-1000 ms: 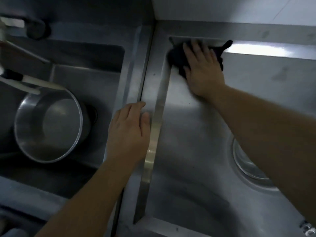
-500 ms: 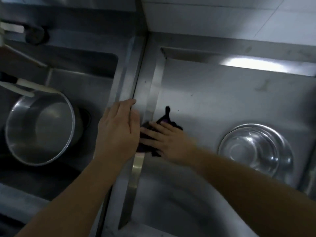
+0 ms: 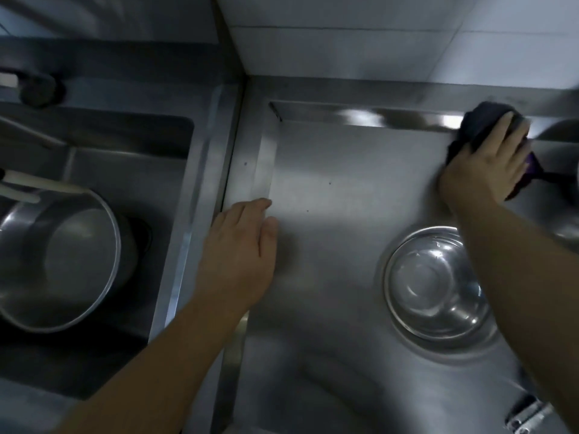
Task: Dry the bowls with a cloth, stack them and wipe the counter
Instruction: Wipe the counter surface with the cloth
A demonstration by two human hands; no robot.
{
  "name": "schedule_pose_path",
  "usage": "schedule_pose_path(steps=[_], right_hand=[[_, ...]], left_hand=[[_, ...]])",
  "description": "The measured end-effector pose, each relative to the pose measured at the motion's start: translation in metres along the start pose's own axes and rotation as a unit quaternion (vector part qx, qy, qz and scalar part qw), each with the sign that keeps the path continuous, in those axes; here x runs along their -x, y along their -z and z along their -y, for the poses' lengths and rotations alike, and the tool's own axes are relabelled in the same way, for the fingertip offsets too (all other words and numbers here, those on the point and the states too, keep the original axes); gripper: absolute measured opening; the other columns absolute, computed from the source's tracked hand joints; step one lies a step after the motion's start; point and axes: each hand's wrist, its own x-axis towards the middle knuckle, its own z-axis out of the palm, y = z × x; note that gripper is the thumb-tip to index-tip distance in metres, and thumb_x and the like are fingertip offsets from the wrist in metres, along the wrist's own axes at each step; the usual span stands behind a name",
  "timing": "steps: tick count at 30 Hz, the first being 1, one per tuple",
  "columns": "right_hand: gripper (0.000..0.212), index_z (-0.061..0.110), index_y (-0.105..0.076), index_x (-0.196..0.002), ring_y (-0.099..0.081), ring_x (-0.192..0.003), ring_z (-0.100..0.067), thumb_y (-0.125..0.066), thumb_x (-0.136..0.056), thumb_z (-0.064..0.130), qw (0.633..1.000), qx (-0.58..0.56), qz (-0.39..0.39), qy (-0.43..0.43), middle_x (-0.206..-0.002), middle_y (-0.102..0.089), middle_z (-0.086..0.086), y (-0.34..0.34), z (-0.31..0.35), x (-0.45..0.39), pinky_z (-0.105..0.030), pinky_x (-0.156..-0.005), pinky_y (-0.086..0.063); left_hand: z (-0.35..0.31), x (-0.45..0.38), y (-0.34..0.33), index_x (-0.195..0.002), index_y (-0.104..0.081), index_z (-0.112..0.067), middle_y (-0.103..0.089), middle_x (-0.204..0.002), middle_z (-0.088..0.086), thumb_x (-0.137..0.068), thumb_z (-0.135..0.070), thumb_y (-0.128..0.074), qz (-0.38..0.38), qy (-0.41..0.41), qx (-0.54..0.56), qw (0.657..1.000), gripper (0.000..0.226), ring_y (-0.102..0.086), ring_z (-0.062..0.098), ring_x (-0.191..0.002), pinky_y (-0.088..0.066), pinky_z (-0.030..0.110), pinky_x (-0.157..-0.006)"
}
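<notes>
I see bare surface (image 3: 344,189) between both hands; bowl (image 3: 435,283) blocks the near right, raised rim (image 3: 360,115) bounds the back.

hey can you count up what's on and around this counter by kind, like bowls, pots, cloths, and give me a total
Stacked bowls on the counter: 1 stack; how many are nested cannot be told
Pot in the sink: 1
Dark cloth under the right hand: 1
Total: 3, counting the stack as one. A metal rim at the right edge is cut off and left out.
</notes>
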Motion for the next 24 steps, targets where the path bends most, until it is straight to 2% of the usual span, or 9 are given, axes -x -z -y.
schedule_pose_path(steps=[2, 4, 7, 11, 14, 16, 18, 21, 24], right_hand=[[0.072, 0.025, -0.013, -0.168, -0.014, -0.16, -0.036, -0.04, -0.103, 0.037, 0.999, -0.001, -0.004, -0.034, -0.176, -0.009, -0.005, -0.005, 0.027, 0.007, -0.049, -0.128, -0.012], [0.073, 0.023, -0.013, -0.169, -0.015, -0.16, -0.037, -0.039, -0.103, 0.039, 1.0, -0.001, 0.01, -0.003, -0.176, -0.009, -0.007, -0.014, 0.053, 0.025, -0.049, -0.128, -0.012], [0.07, 0.023, -0.017, -0.168, -0.013, -0.16, -0.039, -0.042, -0.103, 0.036, 0.986, -0.011, 0.075, 0.149, -0.176, -0.009, -0.009, -0.035, 0.088, 0.071, -0.052, -0.128, -0.009], [0.065, 0.026, -0.02, -0.168, -0.008, -0.162, -0.035, -0.041, -0.106, 0.036, 0.927, -0.026, 0.188, 0.324, -0.176, -0.01, -0.005, -0.058, 0.147, 0.131, -0.052, -0.129, -0.005], [0.064, 0.028, -0.014, -0.168, -0.006, -0.162, -0.029, -0.037, -0.109, 0.035, 0.891, -0.067, 0.266, 0.362, -0.177, -0.009, -0.003, -0.07, 0.176, 0.173, -0.051, -0.131, -0.002], [0.064, 0.03, -0.015, -0.168, -0.006, -0.162, -0.026, -0.038, -0.109, 0.036, 0.886, -0.095, 0.282, 0.355, -0.177, -0.008, -0.002, -0.068, 0.173, 0.196, -0.049, -0.131, -0.003], [0.062, 0.032, -0.019, -0.167, -0.007, -0.162, -0.026, -0.041, -0.108, 0.036, 0.87, -0.09, 0.287, 0.391, -0.177, -0.008, -0.002, -0.06, 0.15, 0.221, -0.047, -0.131, -0.004], [0.063, 0.032, -0.021, -0.166, -0.01, -0.162, -0.03, -0.043, -0.107, 0.035, 0.833, -0.044, 0.295, 0.466, -0.177, -0.008, -0.002, -0.046, 0.098, 0.267, -0.046, -0.13, -0.005], [0.066, 0.034, -0.014, -0.166, -0.012, -0.162, -0.03, -0.039, -0.106, 0.038, 0.818, 0.0, 0.298, 0.492, -0.176, -0.01, 0.0, -0.033, 0.048, 0.316, -0.049, -0.13, -0.01]], left_hand=[[0.007, 0.001, 0.002, -0.14, -0.06, -0.016, -0.064, -0.135, 0.004, -0.111, -0.036, -0.035, -0.01, 0.014, 0.011, 1.0, 0.043, -0.054, 0.022, -0.126, -0.037, 0.031, -0.107], [0.018, 0.0, 0.01, -0.141, -0.058, -0.018, -0.063, -0.136, 0.003, -0.11, -0.038, -0.033, -0.024, 0.038, 0.024, 0.999, 0.045, -0.053, 0.021, -0.126, -0.038, 0.034, -0.107], [0.042, -0.001, 0.029, -0.141, -0.057, -0.017, -0.063, -0.133, 0.007, -0.108, -0.037, -0.034, -0.047, 0.06, 0.028, 0.997, 0.045, -0.054, 0.026, -0.123, -0.04, 0.04, -0.107], [0.07, 0.012, 0.058, -0.139, -0.057, -0.017, -0.063, -0.131, 0.008, -0.109, -0.04, -0.033, -0.047, 0.073, -0.009, 0.996, 0.045, -0.056, 0.027, -0.12, -0.045, 0.05, -0.107], [0.089, 0.028, 0.069, -0.137, -0.057, -0.014, -0.063, -0.128, 0.008, -0.111, -0.033, -0.04, -0.049, 0.071, -0.041, 0.995, 0.037, -0.057, 0.027, -0.116, -0.046, 0.049, -0.105], [0.098, 0.04, 0.073, -0.136, -0.058, -0.012, -0.063, -0.125, 0.008, -0.111, -0.027, -0.045, -0.057, 0.064, -0.053, 0.995, 0.032, -0.057, 0.024, -0.113, -0.045, 0.043, -0.103], [0.105, 0.05, 0.073, -0.134, -0.059, -0.009, -0.065, -0.123, 0.01, -0.11, -0.025, -0.047, -0.051, 0.059, -0.062, 0.995, 0.031, -0.059, 0.026, -0.11, -0.045, 0.043, -0.101], [0.113, 0.064, 0.072, -0.136, -0.06, -0.006, -0.065, -0.128, 0.015, -0.11, -0.025, -0.047, -0.026, 0.064, -0.068, 0.995, 0.035, -0.059, 0.033, -0.115, -0.043, 0.045, -0.103], [0.113, 0.076, 0.073, -0.138, -0.06, -0.01, -0.064, -0.132, 0.013, -0.108, -0.033, -0.043, -0.012, 0.068, -0.056, 0.996, 0.042, -0.058, 0.037, -0.12, -0.044, 0.048, -0.103]])
